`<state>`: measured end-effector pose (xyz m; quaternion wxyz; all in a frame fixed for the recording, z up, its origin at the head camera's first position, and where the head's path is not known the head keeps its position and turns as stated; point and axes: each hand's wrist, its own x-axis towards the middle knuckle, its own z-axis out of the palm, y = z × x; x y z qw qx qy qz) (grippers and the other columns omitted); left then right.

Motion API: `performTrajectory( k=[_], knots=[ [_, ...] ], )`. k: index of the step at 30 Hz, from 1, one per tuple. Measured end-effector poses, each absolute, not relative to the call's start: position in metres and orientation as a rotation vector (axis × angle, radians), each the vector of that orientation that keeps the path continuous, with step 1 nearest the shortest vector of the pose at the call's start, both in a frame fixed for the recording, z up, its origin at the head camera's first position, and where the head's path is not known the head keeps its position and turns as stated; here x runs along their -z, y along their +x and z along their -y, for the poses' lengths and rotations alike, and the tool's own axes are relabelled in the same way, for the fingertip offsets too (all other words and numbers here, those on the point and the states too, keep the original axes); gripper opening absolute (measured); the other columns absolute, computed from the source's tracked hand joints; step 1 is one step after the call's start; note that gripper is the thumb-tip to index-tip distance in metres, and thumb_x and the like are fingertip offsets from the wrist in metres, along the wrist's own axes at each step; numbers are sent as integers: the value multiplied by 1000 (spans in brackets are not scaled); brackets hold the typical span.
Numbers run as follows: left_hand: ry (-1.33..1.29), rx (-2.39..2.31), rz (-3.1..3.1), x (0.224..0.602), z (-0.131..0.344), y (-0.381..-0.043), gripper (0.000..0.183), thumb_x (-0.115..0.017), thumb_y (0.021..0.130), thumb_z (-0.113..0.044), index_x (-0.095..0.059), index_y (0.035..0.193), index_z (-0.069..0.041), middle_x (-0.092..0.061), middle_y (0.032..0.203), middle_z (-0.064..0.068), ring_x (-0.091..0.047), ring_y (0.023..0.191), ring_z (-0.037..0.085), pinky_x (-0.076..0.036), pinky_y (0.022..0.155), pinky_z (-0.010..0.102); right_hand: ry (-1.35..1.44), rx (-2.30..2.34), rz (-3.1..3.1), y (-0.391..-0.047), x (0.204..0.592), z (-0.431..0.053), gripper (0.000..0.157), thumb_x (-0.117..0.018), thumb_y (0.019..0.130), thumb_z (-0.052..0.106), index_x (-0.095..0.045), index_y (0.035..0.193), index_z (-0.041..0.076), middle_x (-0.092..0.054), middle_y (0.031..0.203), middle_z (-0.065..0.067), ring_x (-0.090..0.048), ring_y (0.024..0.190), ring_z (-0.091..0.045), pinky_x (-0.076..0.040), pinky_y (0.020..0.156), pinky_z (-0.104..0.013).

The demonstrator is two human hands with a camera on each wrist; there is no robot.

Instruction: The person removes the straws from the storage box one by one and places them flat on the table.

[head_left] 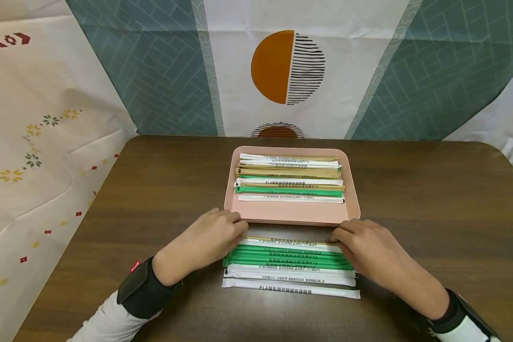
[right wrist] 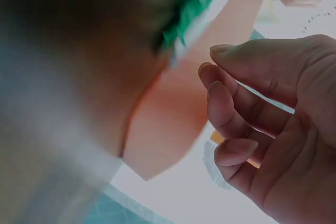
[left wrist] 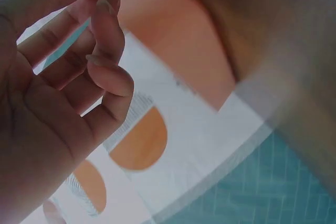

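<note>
A pink tray (head_left: 290, 214) holds a row of wrapped drinking straws (head_left: 288, 182) in white, green and tan sleeves. More wrapped straws (head_left: 288, 259), green and white, lie side by side on the table just in front of it. My left hand (head_left: 213, 237) is at the tray's near left corner, my right hand (head_left: 369, 249) at its near right corner. Both overlap the ends of the front row in the head view. In the wrist views, the left fingers (left wrist: 107, 30) and right fingers (right wrist: 220, 103) are loosely bent, with nothing seen between thumb and fingertips.
The brown wooden table (head_left: 432, 190) extends to both sides of the tray. Behind it hangs a patterned cloth (head_left: 166, 71) in teal and white, close to the table's back edge. A white printed cloth (head_left: 47, 156) runs along the left edge.
</note>
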<state>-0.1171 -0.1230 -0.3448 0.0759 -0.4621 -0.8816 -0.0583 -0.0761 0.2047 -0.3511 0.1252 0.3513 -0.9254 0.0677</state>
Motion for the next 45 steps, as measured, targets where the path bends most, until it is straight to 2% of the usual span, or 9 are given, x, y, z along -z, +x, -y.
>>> performTrajectory(
  k=[9, 17, 22, 26, 31, 35, 39, 42, 45],
  knots=[
    [-1314, 374, 2633, 333, 121, -159, 15, -79, 79, -7, -66, 86, -6, -61, 77, 4, -52, 62, 14, -46, 60, 27, 887, -277, 2750, -114, 326, -216, 22, -81, 68, -5, -69, 83, 7, -63, 78, -2, -54, 62, -11, -45, 51, -29],
    [-1301, 367, 2775, 341, 109, -190, 12, -77, 82, -10, -68, 88, -6, -64, 84, 4, -55, 66, 14, -46, 62, 28, 776, -239, 2954, -144, 332, -212, 17, -75, 77, -5, -67, 87, 6, -59, 74, -1, -51, 63, -14, -42, 53, -31],
    [-1309, 261, 2838, 351, 105, -199, 10, -76, 84, -14, -67, 81, -10, -59, 74, -1, -50, 61, 10, -42, 60, 27, 727, -149, 3060, -155, 343, -207, 15, -70, 81, -6, -67, 90, 6, -59, 73, -3, -47, 61, -15, -37, 51, -29],
    [-1272, 237, 2866, 356, 103, -201, 13, -76, 83, -14, -65, 75, -12, -55, 65, -6, -49, 61, 10, -41, 71, 34, 733, -128, 3037, -159, 349, -208, 9, -68, 82, -3, -67, 86, 5, -61, 75, -4, -46, 57, -14, -34, 48, -28],
    [-1262, 247, 2884, 358, 103, -202, 10, -77, 82, -14, -68, 78, -13, -60, 68, -7, -53, 66, 10, -40, 78, 38, 769, -139, 2989, -160, 353, -210, 7, -69, 80, -3, -65, 82, 3, -60, 70, -3, -44, 53, -13, -34, 48, -27],
    [-1277, 226, 2873, 360, 103, -203, 7, -75, 84, -9, -68, 83, -11, -61, 75, -4, -54, 73, 13, -39, 78, 39, 804, -134, 2950, -157, 350, -211, 9, -70, 78, -4, -66, 83, 3, -60, 72, -4, -47, 54, -13, -38, 53, -31],
    [-1266, 216, 2838, 359, 105, -203, 12, -72, 81, 1, -64, 83, -8, -60, 79, 1, -54, 76, 17, -40, 76, 39, 832, -145, 2907, -151, 341, -211, 16, -73, 76, -8, -67, 86, 3, -61, 74, -4, -50, 57, -13, -42, 60, -35],
    [-1255, 250, 2784, 355, 108, -199, 18, -72, 78, 5, -61, 84, -7, -61, 80, 3, -55, 73, 18, -43, 72, 39, 850, -171, 2856, -143, 333, -211, 17, -75, 75, -8, -67, 85, 3, -60, 74, -4, -49, 56, -14, -42, 59, -35],
    [-1253, 322, 2724, 349, 113, -190, 18, -74, 80, 2, -60, 86, -7, -61, 79, 2, -55, 70, 17, -41, 67, 39, 867, -200, 2793, -135, 326, -211, 16, -76, 74, -7, -66, 82, 3, -60, 73, -5, -49, 56, -14, -43, 57, -34]
  ],
)
